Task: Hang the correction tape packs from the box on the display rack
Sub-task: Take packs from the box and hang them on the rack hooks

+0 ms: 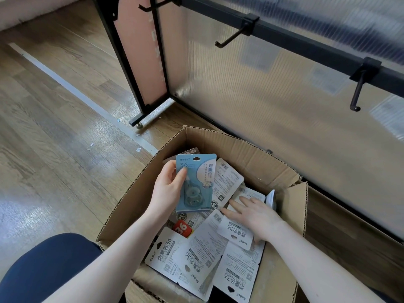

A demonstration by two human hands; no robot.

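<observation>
An open cardboard box [244, 158] stands on the floor, filled with several correction tape packs [196, 259], most lying back side up. My left hand [168, 186] holds a blue correction tape pack [196, 182] upright above the box, thumb on its front. My right hand [255, 215] lies inside the box with its fingers spread over a white pack [235, 231], thumb under that pack's edge. The display rack [284, 38] rises behind the box, a black bar with bare hooks [229, 39] [357, 95] in front of a ribbed translucent panel.
The rack's black leg and foot [140, 119] stand on the wooden floor left of the box. My knee in dark blue [48, 267] is at the lower left. Small paper scraps [90, 147] lie along a pale floor strip.
</observation>
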